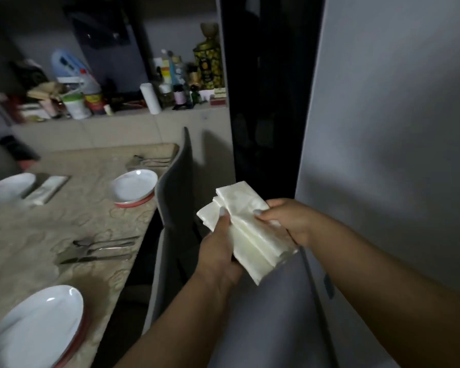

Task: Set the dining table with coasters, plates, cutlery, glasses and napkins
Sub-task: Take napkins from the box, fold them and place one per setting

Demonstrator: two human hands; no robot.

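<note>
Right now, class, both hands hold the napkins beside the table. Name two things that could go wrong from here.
1. The napkins are a loose, uneven stack pinched by the left hand and right hand; one could slip from the grip and fall.
2. The gray chair stands between the hands and the far plate, so reaching over could bump it.

Plates (pixel 134 185) and cutlery (pixel 98 251) on tabletop (pixel 64 224) at left; chair (pixel 174 197) beside it; napkins (pixel 246 229) right of chair; shelf (pixel 170 110) behind.
</note>
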